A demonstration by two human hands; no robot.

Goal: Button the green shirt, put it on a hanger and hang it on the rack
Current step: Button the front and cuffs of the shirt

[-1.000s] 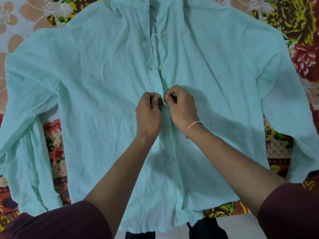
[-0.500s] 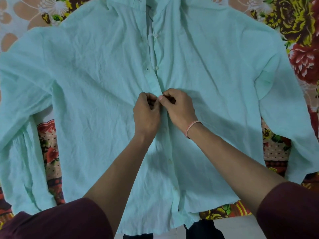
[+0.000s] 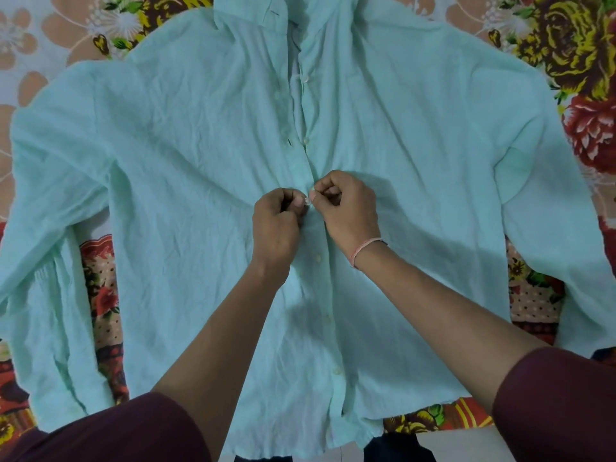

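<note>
The pale green shirt [image 3: 186, 168] lies flat, front up, on a flowered bedsheet, sleeves spread to both sides. My left hand [image 3: 276, 225] pinches the left edge of the placket at mid-chest. My right hand [image 3: 348, 208] pinches the opposite edge, and a small white button [image 3: 307, 202] shows between the fingertips of both hands. Below my hands several buttons [image 3: 318, 258] sit fastened down the front. Above them two buttons [image 3: 305, 140] lie unfastened beside the gaping placket up to the collar [image 3: 266, 15]. No hanger or rack is in view.
The flowered bedsheet [image 3: 583, 61] shows around the shirt at the top corners and between body and sleeves. A pale floor strip [image 3: 460, 448] and a dark object [image 3: 396, 450] lie at the bed's near edge. A pink band [image 3: 365, 248] circles my right wrist.
The view has shifted slightly. My hands have stayed at mid-chest on the placket, and the button now shows between my fingertips, where before my knuckles hid it.
</note>
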